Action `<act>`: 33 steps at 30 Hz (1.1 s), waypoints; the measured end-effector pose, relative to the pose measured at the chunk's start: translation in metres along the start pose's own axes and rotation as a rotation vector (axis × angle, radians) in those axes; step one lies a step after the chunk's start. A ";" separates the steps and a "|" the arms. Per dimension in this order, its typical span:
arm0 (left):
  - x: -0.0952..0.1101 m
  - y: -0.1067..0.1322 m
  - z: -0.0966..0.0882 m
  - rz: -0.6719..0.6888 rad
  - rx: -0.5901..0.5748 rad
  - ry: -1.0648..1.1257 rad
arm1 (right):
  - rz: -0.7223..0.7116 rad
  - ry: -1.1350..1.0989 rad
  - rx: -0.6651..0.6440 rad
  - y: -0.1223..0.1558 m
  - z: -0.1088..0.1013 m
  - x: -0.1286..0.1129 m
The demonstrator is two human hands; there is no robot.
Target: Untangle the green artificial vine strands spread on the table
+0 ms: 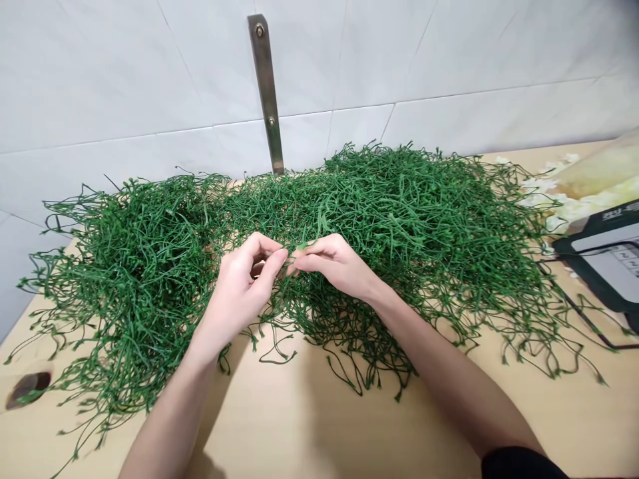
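Pinching one stem [301, 249] between my left hand [239, 287] and right hand [335, 266], fingertips closed on it, at the near edge of the heap [424, 219]. Heap: on table [299, 432], before bracket [267, 93]. Step, likely: teasing a strand loose; next calls for a gentle, steady pull.

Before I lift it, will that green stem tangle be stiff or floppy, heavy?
Probably floppy: strands of the green stem tangle curl loosely on the table. Likely light: airy, mostly gaps. Interlocked where left hand and right hand pinch, so it may drag as one clump.
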State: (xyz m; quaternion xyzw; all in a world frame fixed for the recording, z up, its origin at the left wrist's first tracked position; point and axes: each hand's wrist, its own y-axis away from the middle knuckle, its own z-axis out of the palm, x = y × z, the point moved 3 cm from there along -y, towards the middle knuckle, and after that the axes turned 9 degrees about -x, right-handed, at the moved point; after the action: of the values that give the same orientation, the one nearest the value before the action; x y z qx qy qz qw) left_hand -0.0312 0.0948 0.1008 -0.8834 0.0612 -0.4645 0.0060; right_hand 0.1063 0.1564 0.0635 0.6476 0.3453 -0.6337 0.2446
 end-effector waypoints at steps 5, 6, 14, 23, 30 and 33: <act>-0.005 -0.001 -0.001 -0.021 0.068 -0.005 | -0.026 -0.092 0.047 -0.001 0.002 0.001; -0.005 -0.001 -0.001 -0.021 0.077 -0.004 | -0.028 -0.107 0.062 -0.001 0.003 0.001; -0.005 0.000 0.005 -0.015 0.050 0.040 | -0.011 -0.359 0.163 -0.008 0.006 0.013; -0.005 -0.003 0.006 -0.032 0.009 -0.007 | -0.014 -0.013 0.219 -0.002 0.003 0.006; -0.005 -0.003 0.011 -0.052 -0.075 0.029 | -0.025 0.048 0.165 -0.001 0.002 0.006; -0.004 -0.003 0.012 -0.018 -0.083 0.019 | 0.014 0.013 0.110 -0.002 0.000 0.007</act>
State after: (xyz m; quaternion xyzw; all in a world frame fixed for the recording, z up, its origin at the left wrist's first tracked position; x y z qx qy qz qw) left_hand -0.0229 0.0972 0.0906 -0.8790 0.0726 -0.4700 -0.0352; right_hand 0.1044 0.1588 0.0572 0.6665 0.3069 -0.6459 0.2109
